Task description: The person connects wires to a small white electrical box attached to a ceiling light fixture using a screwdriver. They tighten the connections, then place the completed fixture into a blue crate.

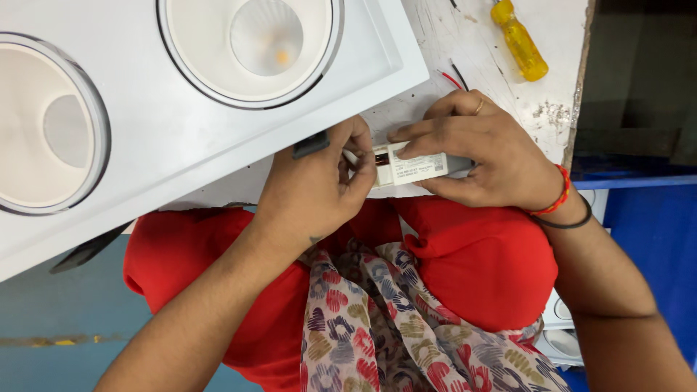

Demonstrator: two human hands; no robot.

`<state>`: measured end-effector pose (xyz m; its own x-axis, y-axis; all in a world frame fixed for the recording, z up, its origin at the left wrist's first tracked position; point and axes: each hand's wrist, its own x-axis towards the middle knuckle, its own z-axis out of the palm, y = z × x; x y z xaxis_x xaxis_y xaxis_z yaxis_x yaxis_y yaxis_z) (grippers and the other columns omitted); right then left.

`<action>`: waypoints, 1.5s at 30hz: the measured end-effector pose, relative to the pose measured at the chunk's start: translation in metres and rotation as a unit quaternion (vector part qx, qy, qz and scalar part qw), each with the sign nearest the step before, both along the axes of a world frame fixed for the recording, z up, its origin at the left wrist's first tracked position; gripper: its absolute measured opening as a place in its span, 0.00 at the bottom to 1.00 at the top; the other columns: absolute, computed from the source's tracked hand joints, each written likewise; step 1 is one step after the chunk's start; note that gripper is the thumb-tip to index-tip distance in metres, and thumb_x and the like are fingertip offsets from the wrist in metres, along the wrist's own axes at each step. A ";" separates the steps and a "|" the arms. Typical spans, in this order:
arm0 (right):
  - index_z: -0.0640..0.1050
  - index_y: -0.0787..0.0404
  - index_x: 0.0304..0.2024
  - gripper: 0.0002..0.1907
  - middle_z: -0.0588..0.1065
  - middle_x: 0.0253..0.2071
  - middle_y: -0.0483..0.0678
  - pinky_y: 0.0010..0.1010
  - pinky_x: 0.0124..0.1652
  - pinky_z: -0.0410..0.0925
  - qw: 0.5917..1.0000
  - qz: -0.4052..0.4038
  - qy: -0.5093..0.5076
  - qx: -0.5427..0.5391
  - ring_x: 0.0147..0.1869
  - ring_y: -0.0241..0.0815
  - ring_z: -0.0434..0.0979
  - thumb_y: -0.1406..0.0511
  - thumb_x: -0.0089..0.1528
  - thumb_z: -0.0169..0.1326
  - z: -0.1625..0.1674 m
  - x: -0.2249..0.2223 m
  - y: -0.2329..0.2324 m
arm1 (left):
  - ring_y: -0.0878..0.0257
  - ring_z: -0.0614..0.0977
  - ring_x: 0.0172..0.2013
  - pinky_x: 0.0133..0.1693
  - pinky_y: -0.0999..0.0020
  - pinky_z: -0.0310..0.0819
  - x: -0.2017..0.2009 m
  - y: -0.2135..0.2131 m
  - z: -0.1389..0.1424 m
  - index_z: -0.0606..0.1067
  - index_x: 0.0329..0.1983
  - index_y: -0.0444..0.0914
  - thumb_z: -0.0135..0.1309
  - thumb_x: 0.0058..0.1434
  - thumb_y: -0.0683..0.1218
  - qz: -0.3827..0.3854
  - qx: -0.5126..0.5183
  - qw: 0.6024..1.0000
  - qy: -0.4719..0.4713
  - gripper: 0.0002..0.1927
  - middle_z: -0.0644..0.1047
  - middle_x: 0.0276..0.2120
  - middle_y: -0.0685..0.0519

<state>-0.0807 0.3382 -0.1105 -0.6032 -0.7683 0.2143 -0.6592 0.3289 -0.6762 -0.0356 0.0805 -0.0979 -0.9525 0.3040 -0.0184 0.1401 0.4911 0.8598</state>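
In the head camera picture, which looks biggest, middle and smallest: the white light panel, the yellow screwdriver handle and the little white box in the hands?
1. White light panel, biggest by far, though it sits nearer the camera.
2. Little white box, held by the left hand and right hand.
3. Yellow screwdriver handle, close to the box in size, so unsure.
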 end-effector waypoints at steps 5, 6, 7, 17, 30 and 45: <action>0.81 0.52 0.50 0.22 0.79 0.58 0.40 0.35 0.59 0.66 1.000 -0.003 0.001 -0.002 0.55 0.47 0.74 0.63 0.53 0.68 0.002 0.002 -0.001 | 0.64 0.85 0.28 0.40 0.66 0.80 0.002 0.000 0.000 0.70 0.43 0.38 0.57 0.63 0.40 -0.021 -0.012 0.999 0.033 0.09 0.79 0.29 0.55; 0.81 0.52 0.50 0.22 0.79 0.58 0.40 0.35 0.59 0.66 1.000 -0.004 0.002 -0.001 0.55 0.47 0.74 0.63 0.53 0.68 0.002 0.001 -0.002 | 0.64 0.86 0.28 0.41 0.64 0.79 0.003 0.000 0.000 0.70 0.43 0.38 0.57 0.63 0.40 -0.023 -0.018 0.999 0.045 0.09 0.79 0.28 0.55; 0.81 0.52 0.50 0.22 0.79 0.58 0.40 0.35 0.59 0.66 1.000 -0.005 0.003 0.000 0.55 0.47 0.74 0.63 0.53 0.69 0.002 0.001 -0.002 | 0.64 0.86 0.28 0.43 0.63 0.79 0.004 -0.001 0.000 0.70 0.43 0.38 0.57 0.63 0.39 -0.024 -0.023 0.998 0.057 0.09 0.79 0.28 0.55; 0.81 0.52 0.51 0.23 0.79 0.58 0.40 0.35 0.60 0.67 1.000 -0.007 0.005 -0.004 0.55 0.47 0.73 0.64 0.53 0.68 0.004 0.001 -0.003 | 0.59 0.86 0.30 0.36 0.61 0.80 0.008 0.003 0.002 0.70 0.41 0.37 0.57 0.64 0.40 0.008 -0.047 0.997 0.062 0.07 0.80 0.28 0.52; 0.81 0.53 0.51 0.22 0.79 0.58 0.41 0.35 0.59 0.66 1.000 -0.004 -0.008 -0.005 0.54 0.47 0.73 0.64 0.53 0.68 0.003 0.002 -0.001 | 0.54 0.87 0.32 0.37 0.58 0.80 0.001 -0.010 0.022 0.73 0.48 0.36 0.51 0.66 0.47 -0.056 -0.074 0.994 -0.049 0.12 0.81 0.30 0.44; 0.81 0.53 0.51 0.22 0.79 0.58 0.41 0.36 0.59 0.67 1.000 -0.008 0.000 -0.005 0.56 0.48 0.74 0.63 0.54 0.69 0.002 0.003 -0.001 | 0.42 0.81 0.31 0.33 0.48 0.75 -0.002 -0.022 0.008 0.77 0.48 0.36 0.54 0.67 0.50 -0.098 -0.221 0.962 0.123 0.14 0.79 0.31 0.40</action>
<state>-0.0782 0.3368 -0.1088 -0.6159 -0.7559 0.2220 -0.6536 0.3329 -0.6797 -0.0379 0.0581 -0.0899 -0.8698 0.4924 0.0323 0.4402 0.7447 0.5016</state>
